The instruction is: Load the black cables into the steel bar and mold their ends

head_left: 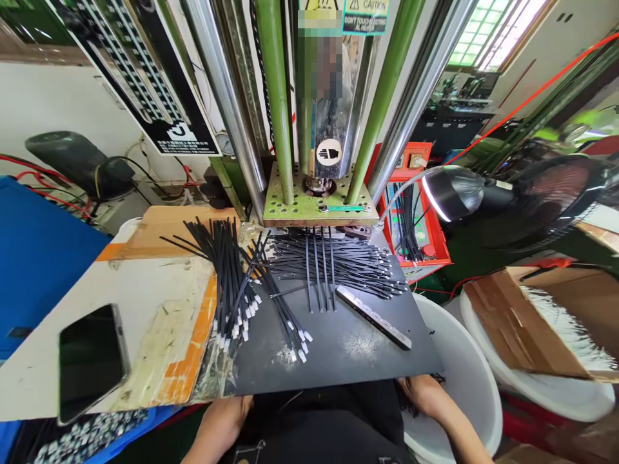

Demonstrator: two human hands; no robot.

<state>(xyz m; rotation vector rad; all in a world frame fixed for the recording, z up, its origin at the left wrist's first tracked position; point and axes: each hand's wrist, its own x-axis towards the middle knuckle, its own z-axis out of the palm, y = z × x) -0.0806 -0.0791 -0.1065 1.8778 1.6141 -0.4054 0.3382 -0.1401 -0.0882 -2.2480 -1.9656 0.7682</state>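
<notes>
A green press (333, 122) towers over the back edge of a dark worktop (338, 367), its pillars (279, 103) standing on a drilled plate (283, 212). A black lamp (457, 193) leans in from beyond the back right corner, its head tipped, by my guess, to light the work below. Along the back edge a loose pile of black cables (367, 265) fans towards the right edge; a thicker bunch (227, 264) lies over the left edge, white ends (250, 309) gathered towards the front, perhaps so the two lots stay apart. The person's left hand (245, 405) sits below the front left corner, the right hand (411, 386) below the front edge near its right corner; fingers are hidden (from where I stand, I cannot tell whether either is spread, closed or holding anything). A metal bar (373, 317) slants towards the front right corner, probably parked there for easy reach. Just beside its far end, four cables (310, 277) lie side by side, running back beneath the plate, seemingly spaced so that none crosses another.
</notes>
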